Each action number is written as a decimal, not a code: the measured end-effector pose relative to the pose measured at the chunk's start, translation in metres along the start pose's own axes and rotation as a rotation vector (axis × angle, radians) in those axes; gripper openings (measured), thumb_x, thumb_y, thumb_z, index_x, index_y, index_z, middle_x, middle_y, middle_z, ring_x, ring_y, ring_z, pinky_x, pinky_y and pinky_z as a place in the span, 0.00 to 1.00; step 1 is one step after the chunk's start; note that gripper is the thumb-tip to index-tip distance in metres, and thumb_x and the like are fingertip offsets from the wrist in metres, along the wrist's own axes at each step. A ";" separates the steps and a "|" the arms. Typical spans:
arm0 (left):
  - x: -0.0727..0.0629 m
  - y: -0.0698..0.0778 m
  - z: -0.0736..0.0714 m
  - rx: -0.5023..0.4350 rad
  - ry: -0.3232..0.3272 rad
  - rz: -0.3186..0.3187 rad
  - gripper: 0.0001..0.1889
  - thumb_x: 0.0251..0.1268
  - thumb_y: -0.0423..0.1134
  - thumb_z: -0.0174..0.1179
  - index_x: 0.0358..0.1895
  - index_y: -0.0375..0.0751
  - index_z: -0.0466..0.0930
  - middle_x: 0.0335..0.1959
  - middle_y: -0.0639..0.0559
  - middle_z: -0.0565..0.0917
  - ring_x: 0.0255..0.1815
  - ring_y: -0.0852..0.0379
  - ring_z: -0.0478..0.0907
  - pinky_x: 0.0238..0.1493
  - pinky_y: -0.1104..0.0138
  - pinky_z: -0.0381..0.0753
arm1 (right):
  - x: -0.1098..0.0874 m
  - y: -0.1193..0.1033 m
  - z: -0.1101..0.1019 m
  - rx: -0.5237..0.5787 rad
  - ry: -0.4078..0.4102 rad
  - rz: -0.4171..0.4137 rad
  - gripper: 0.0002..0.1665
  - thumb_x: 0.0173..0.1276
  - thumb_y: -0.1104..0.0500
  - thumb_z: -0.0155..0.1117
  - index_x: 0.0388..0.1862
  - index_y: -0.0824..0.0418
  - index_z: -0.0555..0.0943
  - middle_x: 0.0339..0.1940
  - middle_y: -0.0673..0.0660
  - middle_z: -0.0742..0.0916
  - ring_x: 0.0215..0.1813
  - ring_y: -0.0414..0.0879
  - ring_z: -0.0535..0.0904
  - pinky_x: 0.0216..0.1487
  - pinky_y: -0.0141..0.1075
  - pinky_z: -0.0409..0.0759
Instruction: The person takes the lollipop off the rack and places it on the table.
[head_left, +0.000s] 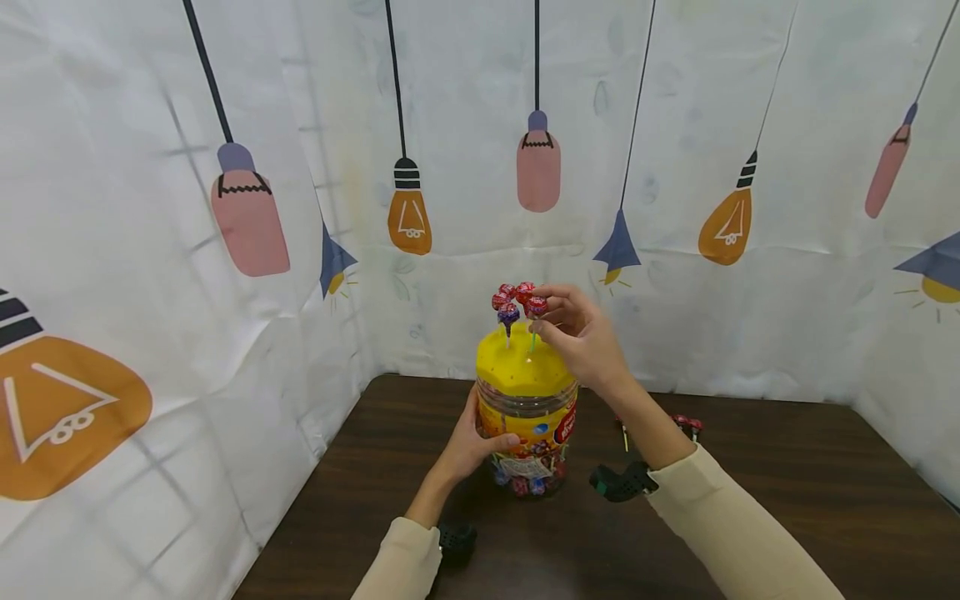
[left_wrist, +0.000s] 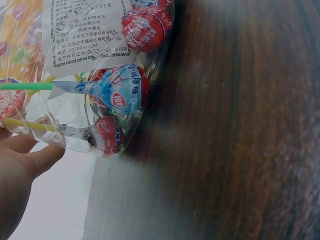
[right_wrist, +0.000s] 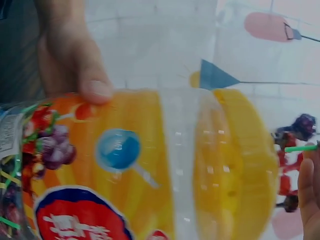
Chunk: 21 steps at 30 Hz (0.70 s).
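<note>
A clear plastic candy jar (head_left: pixel 528 429) with a yellow lid (head_left: pixel 517 367) stands upright on the table, with wrapped lollipops inside. My left hand (head_left: pixel 468 446) grips the jar's left side, thumb across the front label. At the top, my right hand (head_left: pixel 588 337) pinches a red-wrapped lollipop (head_left: pixel 536 307); its green stick (right_wrist: pixel 300 148) points down at the lid. Beside it a purple lollipop (head_left: pixel 508 313) and several red ones stand head-up on the lid. In the left wrist view, a blue-wrapped lollipop (left_wrist: pixel 122 90) shows through the jar wall.
More red lollipops (head_left: pixel 688 425) lie on the dark wooden table (head_left: pixel 780 492) to the right, partly behind my right forearm. A white curtain (head_left: pixel 465 300) printed with hanging lamps closes off the back and left side. Dark bands with cameras (head_left: pixel 622 483) sit at both wrists.
</note>
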<state>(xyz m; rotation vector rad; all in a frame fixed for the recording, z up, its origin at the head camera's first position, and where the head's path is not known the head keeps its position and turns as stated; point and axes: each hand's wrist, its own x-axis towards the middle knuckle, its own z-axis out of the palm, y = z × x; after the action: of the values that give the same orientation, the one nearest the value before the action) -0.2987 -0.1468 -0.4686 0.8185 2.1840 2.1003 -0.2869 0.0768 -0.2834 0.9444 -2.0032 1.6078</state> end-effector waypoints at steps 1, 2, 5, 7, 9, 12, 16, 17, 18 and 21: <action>0.000 0.000 0.000 -0.001 -0.002 0.003 0.53 0.63 0.53 0.71 0.82 0.73 0.39 0.78 0.54 0.63 0.72 0.49 0.70 0.72 0.48 0.73 | 0.001 -0.001 -0.002 0.004 0.001 -0.017 0.24 0.70 0.69 0.66 0.64 0.60 0.78 0.44 0.63 0.82 0.42 0.50 0.85 0.46 0.30 0.84; 0.000 0.000 0.000 -0.002 -0.005 0.010 0.53 0.64 0.53 0.71 0.82 0.72 0.39 0.78 0.53 0.64 0.72 0.49 0.71 0.72 0.48 0.73 | 0.001 -0.002 -0.004 0.007 0.001 -0.030 0.24 0.70 0.70 0.65 0.64 0.61 0.78 0.44 0.64 0.82 0.42 0.47 0.85 0.46 0.29 0.85; 0.000 0.001 0.000 -0.009 -0.014 0.026 0.53 0.64 0.53 0.71 0.82 0.72 0.39 0.77 0.52 0.64 0.71 0.49 0.71 0.71 0.49 0.74 | 0.002 -0.006 -0.011 0.019 0.000 -0.063 0.24 0.70 0.72 0.64 0.64 0.64 0.79 0.45 0.66 0.82 0.42 0.42 0.86 0.45 0.29 0.85; 0.000 0.001 0.000 -0.011 -0.015 0.032 0.53 0.63 0.52 0.72 0.82 0.72 0.40 0.77 0.52 0.65 0.71 0.49 0.71 0.71 0.49 0.74 | 0.002 -0.008 -0.016 0.023 0.005 -0.079 0.24 0.69 0.73 0.63 0.64 0.66 0.79 0.47 0.66 0.84 0.42 0.40 0.86 0.45 0.29 0.86; 0.000 0.001 0.000 -0.010 -0.014 0.031 0.53 0.63 0.52 0.72 0.82 0.72 0.40 0.77 0.53 0.65 0.71 0.49 0.71 0.71 0.49 0.74 | 0.002 -0.010 -0.020 0.026 0.007 -0.079 0.24 0.69 0.73 0.64 0.63 0.66 0.80 0.48 0.63 0.85 0.42 0.40 0.86 0.44 0.30 0.87; 0.000 0.000 0.000 -0.004 -0.008 0.028 0.53 0.63 0.53 0.72 0.81 0.72 0.40 0.76 0.53 0.65 0.71 0.50 0.71 0.71 0.49 0.74 | 0.002 -0.012 -0.026 0.029 0.002 -0.077 0.24 0.68 0.74 0.64 0.63 0.66 0.81 0.49 0.57 0.87 0.41 0.41 0.86 0.43 0.31 0.87; 0.000 0.000 0.000 -0.006 -0.016 0.041 0.53 0.64 0.52 0.71 0.82 0.71 0.40 0.77 0.53 0.65 0.71 0.50 0.71 0.71 0.50 0.74 | -0.001 -0.012 -0.034 0.025 -0.009 -0.069 0.24 0.68 0.75 0.64 0.63 0.68 0.80 0.45 0.54 0.87 0.41 0.43 0.86 0.41 0.32 0.88; 0.000 0.000 0.000 -0.007 -0.018 0.044 0.53 0.64 0.52 0.71 0.82 0.71 0.40 0.77 0.53 0.65 0.71 0.50 0.71 0.71 0.50 0.74 | -0.002 -0.011 -0.036 0.024 -0.012 -0.066 0.24 0.68 0.75 0.64 0.62 0.68 0.80 0.45 0.54 0.87 0.41 0.43 0.86 0.41 0.32 0.88; 0.000 0.000 0.000 -0.007 -0.020 0.047 0.53 0.64 0.52 0.71 0.82 0.70 0.40 0.77 0.52 0.65 0.71 0.50 0.71 0.72 0.51 0.74 | -0.002 -0.011 -0.038 0.024 -0.012 -0.063 0.24 0.68 0.75 0.63 0.62 0.68 0.80 0.44 0.54 0.87 0.40 0.43 0.86 0.40 0.32 0.88; 0.001 -0.001 0.000 -0.002 -0.023 0.052 0.53 0.65 0.51 0.71 0.82 0.69 0.40 0.77 0.52 0.65 0.71 0.51 0.71 0.72 0.52 0.74 | -0.006 -0.009 -0.043 0.013 -0.018 -0.053 0.23 0.68 0.75 0.63 0.62 0.68 0.80 0.42 0.51 0.88 0.39 0.44 0.87 0.39 0.33 0.88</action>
<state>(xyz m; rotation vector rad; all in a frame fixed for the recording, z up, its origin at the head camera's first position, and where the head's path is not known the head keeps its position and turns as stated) -0.2999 -0.1465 -0.4691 0.9037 2.1728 2.1043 -0.2805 0.1187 -0.2696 1.0109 -1.9655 1.5912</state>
